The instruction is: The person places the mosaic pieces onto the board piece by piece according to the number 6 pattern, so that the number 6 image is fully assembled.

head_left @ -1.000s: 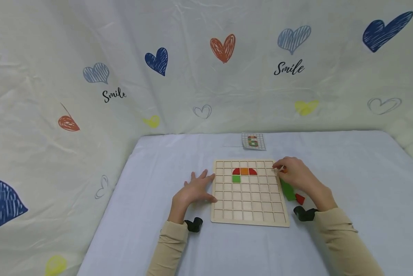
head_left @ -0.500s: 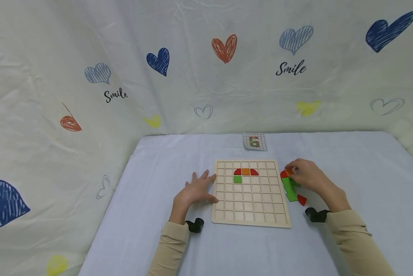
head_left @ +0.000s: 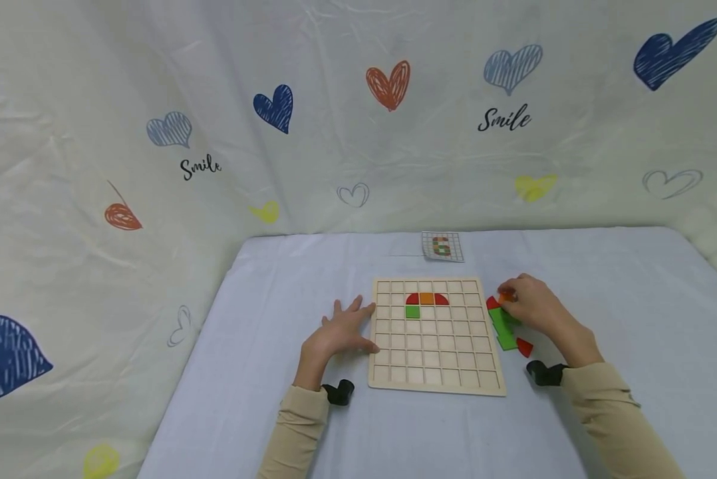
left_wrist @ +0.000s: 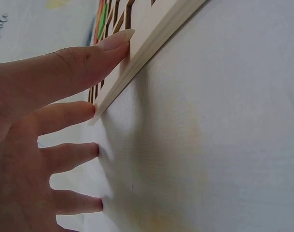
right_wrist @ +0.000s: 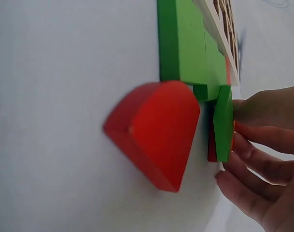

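Note:
A pale wooden grid board [head_left: 448, 366] lies on the table. In its upper cells sit a red quarter-round block [head_left: 412, 299], an orange square [head_left: 427, 299], another red quarter-round [head_left: 441, 300] and a green square [head_left: 412, 311]. My left hand [head_left: 339, 330] spreads its fingers at the board's left edge; its thumb [left_wrist: 108, 46] rests on the rim. Right of the board, my right hand [head_left: 535, 305] pinches an orange block [head_left: 505, 297] over a small pile; its fingers partly hide the block. Green blocks [right_wrist: 191, 43] and a red quarter-round block [right_wrist: 161, 128] lie close by.
A printed pattern card [head_left: 443, 246] with a small coloured figure lies behind the board. A white cloth [head_left: 310, 266] covers the table, and a backdrop printed with hearts stands behind it. Black wrist mounts [head_left: 338, 392] sit on both wrists.
My right hand has moved from the board's right edge rightward to the loose blocks, uncovering a red and more green blocks there. The left hand stays on the board's edge.

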Motion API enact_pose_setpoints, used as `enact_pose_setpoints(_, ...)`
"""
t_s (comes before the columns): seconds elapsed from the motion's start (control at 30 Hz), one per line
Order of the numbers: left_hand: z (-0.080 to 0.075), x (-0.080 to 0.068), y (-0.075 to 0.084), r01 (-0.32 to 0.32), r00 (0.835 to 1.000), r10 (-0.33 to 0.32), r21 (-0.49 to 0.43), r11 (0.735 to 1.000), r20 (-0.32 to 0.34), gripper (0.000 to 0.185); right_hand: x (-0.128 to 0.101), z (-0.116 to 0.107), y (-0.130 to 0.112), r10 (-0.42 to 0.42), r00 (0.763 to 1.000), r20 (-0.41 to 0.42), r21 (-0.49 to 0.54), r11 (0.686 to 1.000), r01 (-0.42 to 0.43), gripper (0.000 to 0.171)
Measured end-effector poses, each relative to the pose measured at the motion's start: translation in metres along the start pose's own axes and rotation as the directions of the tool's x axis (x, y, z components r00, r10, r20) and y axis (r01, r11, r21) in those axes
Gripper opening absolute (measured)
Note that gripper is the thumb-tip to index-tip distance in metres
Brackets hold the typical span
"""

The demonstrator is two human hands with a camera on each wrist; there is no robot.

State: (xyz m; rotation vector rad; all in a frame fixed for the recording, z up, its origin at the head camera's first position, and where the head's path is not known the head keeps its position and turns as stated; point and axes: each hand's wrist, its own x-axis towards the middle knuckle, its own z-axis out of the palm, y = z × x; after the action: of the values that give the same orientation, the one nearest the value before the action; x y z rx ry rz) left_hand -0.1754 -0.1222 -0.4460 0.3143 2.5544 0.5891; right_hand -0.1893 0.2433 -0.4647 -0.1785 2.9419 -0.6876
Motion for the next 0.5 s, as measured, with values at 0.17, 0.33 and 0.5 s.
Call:
enact_pose_setpoints(0.17,0.0005,0.0000,-0.0009,-0.005,1.000,0.005,0.000,1.000,-0.003,0.088,-0.0014,-0.0018,0.0005,0.024,1.000,0.002,0.032,0.999,-0.024,0.029)
enact_pose_setpoints(0.33,0.0015,0.0003,-0.0019,-0.009,1.000,0.009,0.002,1.000,-0.001,0.088,-0.0022,-0.0002,0.0017,0.042,0.999,0.009,0.078,0.996,-0.043,0.029)
enact_pose_setpoints(0.5,0.0014,-0.0002,-0.0017,-0.007,1.000,0.007,0.003,1.000,-0.002,0.088,-0.0033,0.0010,0.0041,0.021,1.000,-0.021,0.094,0.995,-0.019,0.024)
